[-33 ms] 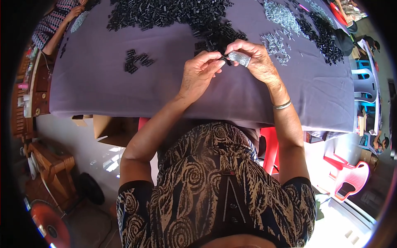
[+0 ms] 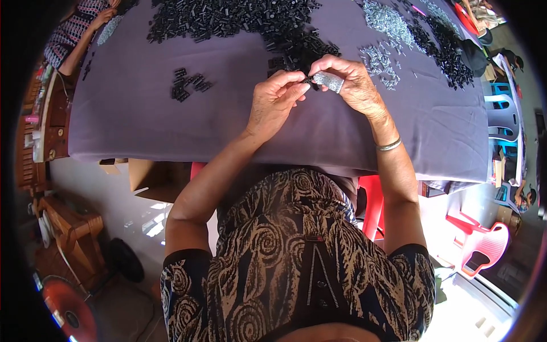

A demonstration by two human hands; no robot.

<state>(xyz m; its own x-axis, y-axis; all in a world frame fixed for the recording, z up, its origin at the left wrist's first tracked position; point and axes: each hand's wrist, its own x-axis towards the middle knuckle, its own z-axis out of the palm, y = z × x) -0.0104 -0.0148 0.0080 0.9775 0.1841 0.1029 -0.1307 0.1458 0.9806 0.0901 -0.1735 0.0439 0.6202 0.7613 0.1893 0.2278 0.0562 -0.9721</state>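
Note:
Above the tablecloth, my left hand [image 2: 274, 105] pinches a small black piece [image 2: 308, 81] between thumb and forefinger. My right hand [image 2: 359, 88] meets it there, its fingers closed at the same spot. What those right fingertips hold is too small to make out. A silver-grey wrap [image 2: 329, 81] covers one right digit, and a bangle [image 2: 390, 145] circles that wrist. Just beyond my hands spreads a big heap of short black cylindrical parts [image 2: 233, 17]. Left of my left hand lies a small group of black parts [image 2: 190, 84]. Small shiny silver parts [image 2: 387, 25] are strewn beyond my right hand.
A purple-grey cloth [image 2: 142, 125] covers the table. More black parts [image 2: 450, 60] lie at the far right. Another person's arm [image 2: 85, 48] rests at the far left. Below are a cardboard box [image 2: 151, 176], a red fan [image 2: 71, 316] and a red chair [image 2: 484, 251].
My right fingertips have shifted very slightly left, toward the left fingertips. Nothing else has visibly moved.

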